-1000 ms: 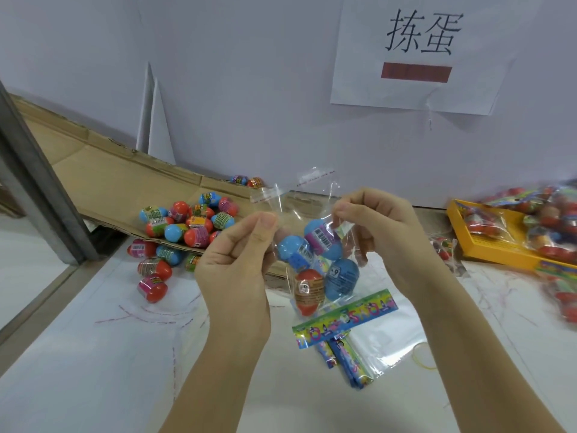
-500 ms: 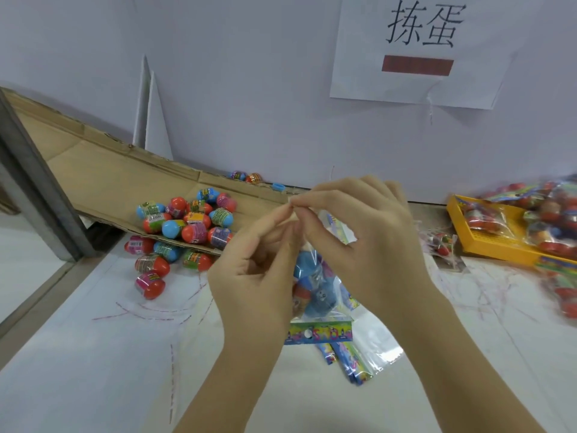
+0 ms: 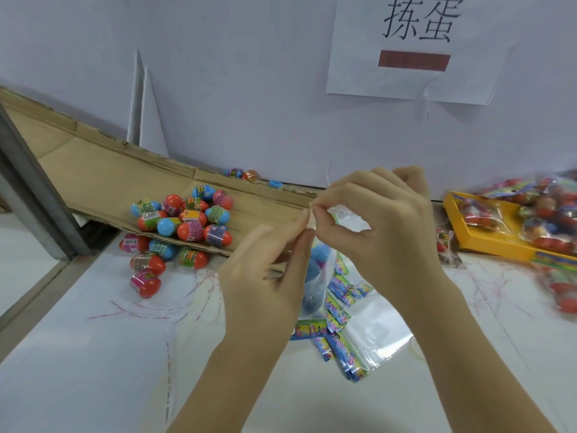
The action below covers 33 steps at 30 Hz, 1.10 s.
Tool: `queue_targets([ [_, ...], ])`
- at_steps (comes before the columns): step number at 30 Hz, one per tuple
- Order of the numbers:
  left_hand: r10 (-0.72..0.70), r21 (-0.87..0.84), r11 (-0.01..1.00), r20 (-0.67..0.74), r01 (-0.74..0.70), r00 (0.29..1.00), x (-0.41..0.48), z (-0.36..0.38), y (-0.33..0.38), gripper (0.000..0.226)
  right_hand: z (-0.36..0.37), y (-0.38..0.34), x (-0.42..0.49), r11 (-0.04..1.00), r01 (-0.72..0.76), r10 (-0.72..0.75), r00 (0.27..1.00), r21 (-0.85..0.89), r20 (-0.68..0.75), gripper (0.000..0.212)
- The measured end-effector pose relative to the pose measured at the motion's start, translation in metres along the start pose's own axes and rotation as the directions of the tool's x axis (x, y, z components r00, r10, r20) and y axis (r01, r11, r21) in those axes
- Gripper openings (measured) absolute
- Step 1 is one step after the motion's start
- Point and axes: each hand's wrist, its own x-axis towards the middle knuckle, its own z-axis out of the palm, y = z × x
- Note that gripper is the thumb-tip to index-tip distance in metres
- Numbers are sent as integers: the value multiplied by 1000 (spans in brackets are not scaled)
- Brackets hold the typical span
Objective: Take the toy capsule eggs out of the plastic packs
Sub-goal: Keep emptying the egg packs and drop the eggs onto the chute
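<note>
fingers [image 3: 330,210] of the left hand [image 3: 265,276] and right hand [image 3: 384,232] are both pinching the top edge of the plastic pack [image 3: 326,275], which is hanging above the desk [image 3: 93,354] with blue eggs [image 3: 319,255] inside, loose eggs [image 3: 184,220] sitting off left on the cardboard [image 3: 93,170]

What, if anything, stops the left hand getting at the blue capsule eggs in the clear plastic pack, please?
Probably not reachable yet: the blue capsule eggs hang inside the clear plastic pack, whose top the left hand and right hand both pinch, seemingly unopened.
</note>
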Motion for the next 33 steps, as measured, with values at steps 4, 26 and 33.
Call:
queue_targets([
  [4,-109,-91,990,21,111,994,1,-1,3,24,3,2,-2,996,-90,90,996,25,0,10],
  [26,-569,-71,816,72,573,819,15,-9,-32,30,9,95,-99,848,-512,518,742,-137,425,13],
  [33,-598,-174,782,58,598,799,20,-14,-35,29,2,103,-106,801,-549,592,668,-239,450,11],
])
